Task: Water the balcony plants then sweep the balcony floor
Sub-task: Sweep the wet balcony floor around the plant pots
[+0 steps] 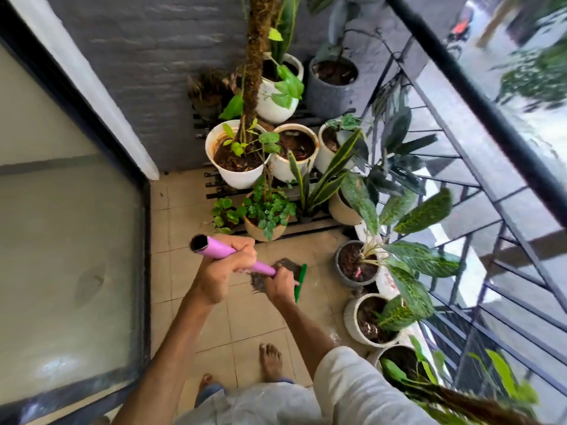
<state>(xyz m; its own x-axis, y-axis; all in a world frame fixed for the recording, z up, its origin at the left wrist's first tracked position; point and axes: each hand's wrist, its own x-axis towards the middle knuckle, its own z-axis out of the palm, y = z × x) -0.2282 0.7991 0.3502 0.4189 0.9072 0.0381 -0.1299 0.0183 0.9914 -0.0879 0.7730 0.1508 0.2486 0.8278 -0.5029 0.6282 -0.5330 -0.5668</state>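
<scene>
Soft, even daylight, coming in from the open side past the railing (478,185). No hard shadows anywhere, just faint ones under the pots. Pretty washed out and blown bright beyond the railing, street totally smeared with motion blur. Heavy fisheye bend along the edges, door frame (146,240) and top rail curving hard. Hazy sheen on the frosted glass door (67,240). Tiled floor (245,317) reasonably sharp in the middle, leaves bottom right blurry.
</scene>
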